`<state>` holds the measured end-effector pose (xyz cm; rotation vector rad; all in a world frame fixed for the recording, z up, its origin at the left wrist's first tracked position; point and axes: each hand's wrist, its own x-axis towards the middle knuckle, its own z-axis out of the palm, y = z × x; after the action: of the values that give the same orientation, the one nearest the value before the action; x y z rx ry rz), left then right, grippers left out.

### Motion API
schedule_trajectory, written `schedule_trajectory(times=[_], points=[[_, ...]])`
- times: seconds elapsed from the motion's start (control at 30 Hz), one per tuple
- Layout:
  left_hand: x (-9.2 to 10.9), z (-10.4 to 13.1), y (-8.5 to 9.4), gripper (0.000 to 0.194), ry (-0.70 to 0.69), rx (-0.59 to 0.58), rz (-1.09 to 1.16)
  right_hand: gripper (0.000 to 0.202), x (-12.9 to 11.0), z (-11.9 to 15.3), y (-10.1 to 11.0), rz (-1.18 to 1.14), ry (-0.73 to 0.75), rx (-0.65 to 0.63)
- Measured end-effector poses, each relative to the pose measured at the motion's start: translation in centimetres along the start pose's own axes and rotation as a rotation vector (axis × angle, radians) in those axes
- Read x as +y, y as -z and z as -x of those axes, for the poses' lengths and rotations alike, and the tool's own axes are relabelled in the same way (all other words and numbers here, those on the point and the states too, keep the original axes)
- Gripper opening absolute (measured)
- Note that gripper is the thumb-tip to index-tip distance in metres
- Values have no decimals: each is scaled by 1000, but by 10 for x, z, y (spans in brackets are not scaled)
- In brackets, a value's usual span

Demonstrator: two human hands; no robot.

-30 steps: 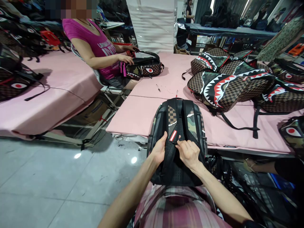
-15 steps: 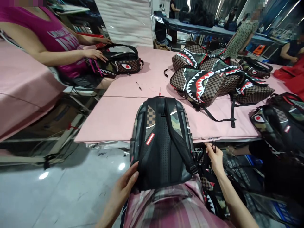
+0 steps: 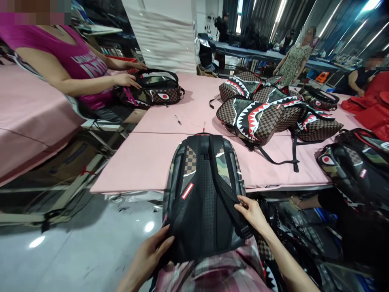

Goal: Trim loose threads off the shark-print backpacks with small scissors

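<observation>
A black backpack with checkered and camouflage panels leans from my lap onto the table edge, its back panel and straps facing up. My left hand holds its lower left side between thumb and fingers. At the right side, my right hand has its fingers closed at the shoulder strap; a small dark object shows at the fingertips, too hidden to name clearly.
Several shark-mouth backpacks lie on the pink table. A person at the left handles another bag. More bags stand at the right edge. A pen lies beyond the backpack.
My right hand has moved left and inward, from beside the backpack onto its right strap. My left hand stays at the lower left side. The view has tilted up slightly.
</observation>
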<state>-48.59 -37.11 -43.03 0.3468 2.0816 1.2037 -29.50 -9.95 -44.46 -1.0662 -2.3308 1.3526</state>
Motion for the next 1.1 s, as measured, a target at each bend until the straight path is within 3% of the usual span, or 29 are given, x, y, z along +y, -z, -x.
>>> schedule_trajectory(times=[0.07, 0.17, 0.23, 0.3, 0.43, 0.5, 0.6, 0.67, 0.77, 0.87, 0.93, 1.1], points=[[4, -10, 15, 55, -2, -40, -50, 34, -4, -4, 3, 4, 18, -48], [17, -40, 40, 52, -92, 53, -130, 21, -12, -14, 7, -85, 30, -64], [35, -75, 50, 52, -178, 136, -180, 15, -19, -29, 7, -222, 20, -24], [65, -120, 50, 51, -277, 158, -223, 18, -26, -52, 7, -390, 6, 17], [152, -202, 17, 53, -493, 173, -398, 39, -35, -106, 8, -707, 38, 125], [191, -226, -5, 54, -578, 279, -633, 44, -34, -127, 8, -807, 57, 136], [230, -252, -30, 46, -685, 448, -959, 44, -27, -148, 7, -877, 33, 122], [248, -271, -43, 40, -778, 477, -1037, 43, -22, -160, 8, -914, 26, 119], [270, -312, -67, 47, -831, 292, -878, 44, -13, -178, 9, -959, 3, 60], [281, -358, -95, 52, -790, -90, -462, 47, -5, -194, 5, -1028, -85, -9], [279, -383, -111, 51, -807, -258, -251, 48, 0, -200, 1, -1121, -154, -12], [268, -403, -127, 45, -811, -343, -107, 49, 3, -199, 0, -1326, -283, 7]])
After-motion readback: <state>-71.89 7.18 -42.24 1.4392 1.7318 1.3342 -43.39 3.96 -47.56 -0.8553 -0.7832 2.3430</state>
